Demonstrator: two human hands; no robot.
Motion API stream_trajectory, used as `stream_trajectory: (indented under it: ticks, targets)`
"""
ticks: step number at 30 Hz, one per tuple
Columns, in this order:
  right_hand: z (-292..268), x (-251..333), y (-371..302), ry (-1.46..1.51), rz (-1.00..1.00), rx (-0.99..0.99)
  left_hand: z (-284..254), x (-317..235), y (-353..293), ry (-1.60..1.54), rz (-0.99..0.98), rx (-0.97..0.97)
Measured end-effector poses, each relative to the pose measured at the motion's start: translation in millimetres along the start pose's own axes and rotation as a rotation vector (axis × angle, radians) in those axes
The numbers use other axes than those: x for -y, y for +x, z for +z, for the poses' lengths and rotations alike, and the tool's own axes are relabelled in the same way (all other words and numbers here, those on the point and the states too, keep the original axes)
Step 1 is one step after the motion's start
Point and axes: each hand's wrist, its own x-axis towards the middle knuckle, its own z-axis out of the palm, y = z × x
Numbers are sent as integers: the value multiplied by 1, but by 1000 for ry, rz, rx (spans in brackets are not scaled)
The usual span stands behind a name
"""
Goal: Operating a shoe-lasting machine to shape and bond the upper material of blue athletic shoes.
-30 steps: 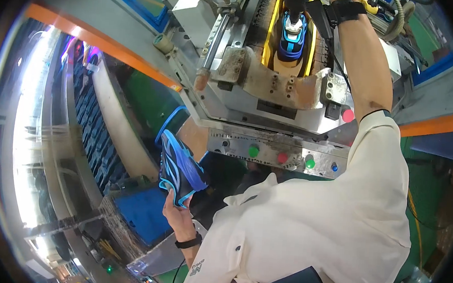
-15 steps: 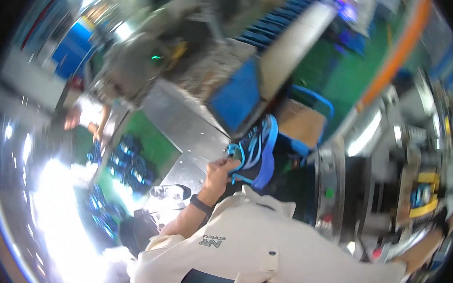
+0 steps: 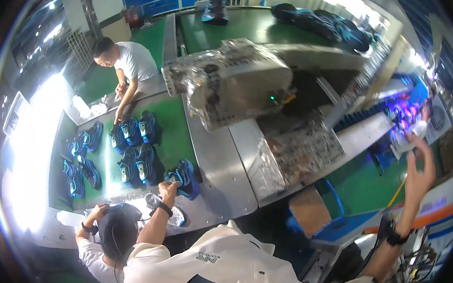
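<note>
My left hand (image 3: 168, 191), with a dark band at the wrist, pinches the edge of a dark blue sneaker (image 3: 183, 179) with bright blue trim. That sneaker is at the near right edge of a green conveyor belt (image 3: 177, 138), and I cannot tell whether it rests there. Beside my left wrist, a pale shoe (image 3: 176, 217) lies on the metal ledge, partly covered by my forearm. My right hand (image 3: 420, 171) is raised far to the right, fingers apart and holding nothing.
Several similar blue sneakers (image 3: 137, 159) stand on the belt. Across it, a person in white (image 3: 137, 66) reaches toward them. Another person with a dark cap (image 3: 119, 231) is close on my left. A plastic-wrapped machine (image 3: 240, 85) stands ahead; a brown board (image 3: 310, 211) is nearer right.
My left hand has carried the blue sneaker leftward from beside the machine to the belt's edge. My right hand has come up, and the view has turned to show more of the belt.
</note>
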Motion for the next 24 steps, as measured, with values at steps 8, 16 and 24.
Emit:
stream_trajectory:
  ticks: [8,16,24]
  targets:
    - [307,222,261,152,-473,355,8,76,137,383,-54,-292]
    - [596,254,412,136,-141,675,8,36,153,380,-213,-337]
    - [574,283,394,399,-187,784,23,43,164,263,-166,-353]
